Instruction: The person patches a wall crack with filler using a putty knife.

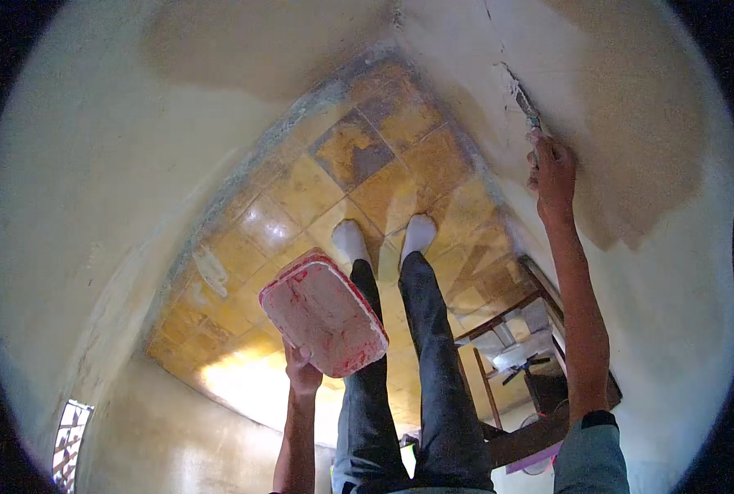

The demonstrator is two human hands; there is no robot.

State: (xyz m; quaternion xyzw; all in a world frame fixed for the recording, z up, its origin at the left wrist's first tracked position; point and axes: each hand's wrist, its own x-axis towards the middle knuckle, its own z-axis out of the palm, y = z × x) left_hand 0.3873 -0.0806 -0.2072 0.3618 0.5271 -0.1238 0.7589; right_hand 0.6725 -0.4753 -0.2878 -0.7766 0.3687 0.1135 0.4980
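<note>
My right hand (pixel 553 169) is closed around the handle of a putty knife (pixel 525 103), its blade against the right wall beside a crack (pixel 499 49). Pale filler shows near the blade's tip. Lower down, my left hand (pixel 303 368) grips the near edge of a red tub (pixel 324 314), tilted so its inside shows. A greyish-pink paste coats the tub's inside, and its rim is smeared. My left thumb rests on the rim; the other fingers are partly hidden.
Two walls meet at a corner ahead, with a large damp-looking patch (pixel 638 123) on the right one. My feet in white socks (pixel 418 234) stand on yellow-brown floor tiles (pixel 301 191). Wooden-framed furniture (pixel 548 306) is at the lower right, and a barred window (pixel 71 436) at the lower left.
</note>
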